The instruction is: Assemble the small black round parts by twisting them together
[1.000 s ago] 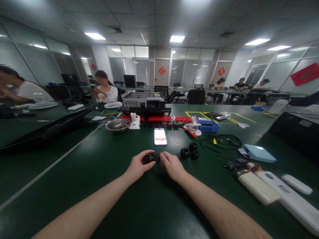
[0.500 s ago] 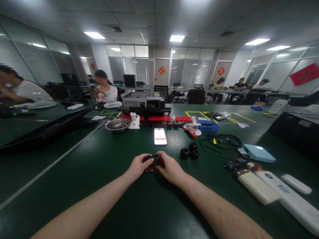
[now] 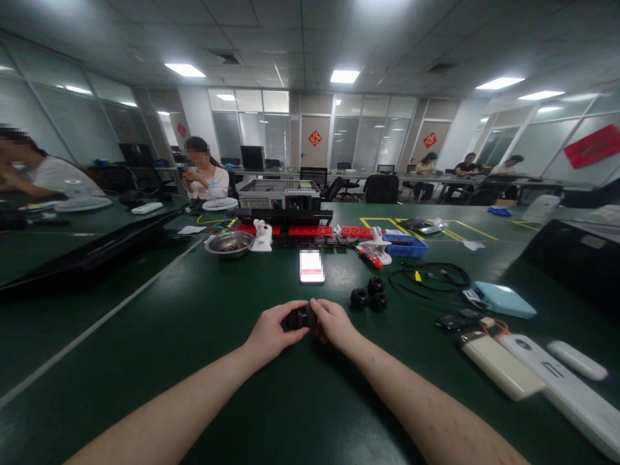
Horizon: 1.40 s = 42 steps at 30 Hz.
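Observation:
Low over the green table [image 3: 217, 400], a small black cylindrical part [image 3: 299, 318] is held between both hands. My left hand [image 3: 274, 330] curls round its left side, thumb along the near side and fingers over the top. At the right end of the part, my right hand [image 3: 335, 326] pinches with thumb and fingers, which hide that end. Three round black wheel-like pieces [image 3: 371, 295] stand grouped to the right of my right hand. A lit phone [image 3: 311, 266] lies beyond the hands.
A metal bowl [image 3: 229, 245] and a white clip stand [image 3: 262, 236] are at the back left. Behind them sits an opened computer case [image 3: 278, 195]. Toward the right are a blue tray [image 3: 405, 245], coiled cable [image 3: 426, 274], a light-blue box [image 3: 504, 298] and a cream power bank [image 3: 501, 365].
The black part has turned in my hands, so its ridged round side now shows. My left thumb has shifted from its top to the near side, and my right fingers cover its right end.

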Motion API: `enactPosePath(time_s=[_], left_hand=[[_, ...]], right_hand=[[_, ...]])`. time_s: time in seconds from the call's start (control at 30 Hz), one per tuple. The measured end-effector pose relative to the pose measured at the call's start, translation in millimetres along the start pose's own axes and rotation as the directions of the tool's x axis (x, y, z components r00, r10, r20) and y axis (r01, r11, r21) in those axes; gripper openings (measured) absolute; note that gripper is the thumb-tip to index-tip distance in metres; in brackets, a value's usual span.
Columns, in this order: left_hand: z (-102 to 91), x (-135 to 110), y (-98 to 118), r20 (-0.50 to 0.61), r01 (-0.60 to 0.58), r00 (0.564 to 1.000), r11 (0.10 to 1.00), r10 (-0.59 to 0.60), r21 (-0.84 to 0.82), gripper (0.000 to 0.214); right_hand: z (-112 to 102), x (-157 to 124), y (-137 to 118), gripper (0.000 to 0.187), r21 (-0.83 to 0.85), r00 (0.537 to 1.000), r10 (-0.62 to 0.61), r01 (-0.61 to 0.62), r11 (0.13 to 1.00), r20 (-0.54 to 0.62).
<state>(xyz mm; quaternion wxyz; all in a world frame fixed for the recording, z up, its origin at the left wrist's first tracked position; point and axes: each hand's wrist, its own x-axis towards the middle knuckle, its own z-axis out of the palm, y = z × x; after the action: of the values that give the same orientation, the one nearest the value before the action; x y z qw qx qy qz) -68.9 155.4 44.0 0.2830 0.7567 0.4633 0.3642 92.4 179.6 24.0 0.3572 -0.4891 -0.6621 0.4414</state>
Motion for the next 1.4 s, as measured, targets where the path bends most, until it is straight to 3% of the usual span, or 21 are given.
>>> enactPosePath(time_s=[0.13,0.27,0.37,0.43,0.57,0.63,0.73,0.83,0.97,1.17,1.27,1.4], left_hand=[[1.0,1,-4,0.032,0.080,0.996,0.993,-0.078,-0.081,0.043],[4.7,4,-10,0.090,0.214,0.977,0.908,-0.195,-0.361,0.041],[6.7,8,-12,0.123,0.348,0.936,0.807,-0.331,-0.478,0.040],[6.5,10,-13,0.116,0.390,0.917,0.797,-0.381,-0.461,0.036],[3.8,11,-13,0.061,0.325,0.943,0.861,-0.328,-0.391,0.031],[2.4,9,-11,0.012,0.247,0.966,0.903,-0.259,-0.352,0.032],[1.3,5,-6,0.001,0.163,0.986,0.953,-0.168,-0.255,0.039],[1.0,1,0,0.043,0.089,0.995,0.991,-0.085,-0.100,0.043],[0.9,-3,4,0.069,-0.005,0.998,1.000,0.006,-0.007,0.045],[1.0,-2,2,0.039,0.135,0.991,0.986,-0.132,-0.099,0.051],[3.4,1,1,0.104,0.227,0.974,0.914,-0.203,-0.336,0.046],[7.4,5,-3,0.274,0.493,0.867,0.643,-0.415,-0.586,0.049]], right_hand=[[-3,-7,-7,0.031,-0.078,0.995,-0.085,0.081,0.994,-0.049],[-6,-13,-14,0.016,-0.272,0.956,-0.292,0.274,0.922,-0.029],[-4,-16,-16,0.031,-0.318,0.936,-0.351,0.339,0.885,0.020],[-2,-18,-16,0.042,-0.319,0.934,-0.357,0.345,0.883,0.023],[0,-17,-13,0.058,-0.252,0.947,-0.320,0.312,0.916,0.008],[0,-13,-10,0.055,-0.172,0.961,-0.274,0.264,0.949,-0.038],[-1,-3,-1,0.039,-0.063,0.993,-0.062,0.056,0.996,-0.098],[0,4,7,0.056,-0.041,0.996,0.073,-0.076,0.996,-0.052],[0,4,9,0.050,-0.062,0.998,0.054,-0.056,0.997,-0.040],[-5,-10,-10,0.029,-0.153,0.988,-0.121,0.106,0.983,-0.092],[-8,-16,-22,0.017,-0.246,0.956,-0.288,0.265,0.932,-0.063],[-9,-21,-27,0.041,-0.323,0.915,-0.404,0.388,0.863,0.020]])
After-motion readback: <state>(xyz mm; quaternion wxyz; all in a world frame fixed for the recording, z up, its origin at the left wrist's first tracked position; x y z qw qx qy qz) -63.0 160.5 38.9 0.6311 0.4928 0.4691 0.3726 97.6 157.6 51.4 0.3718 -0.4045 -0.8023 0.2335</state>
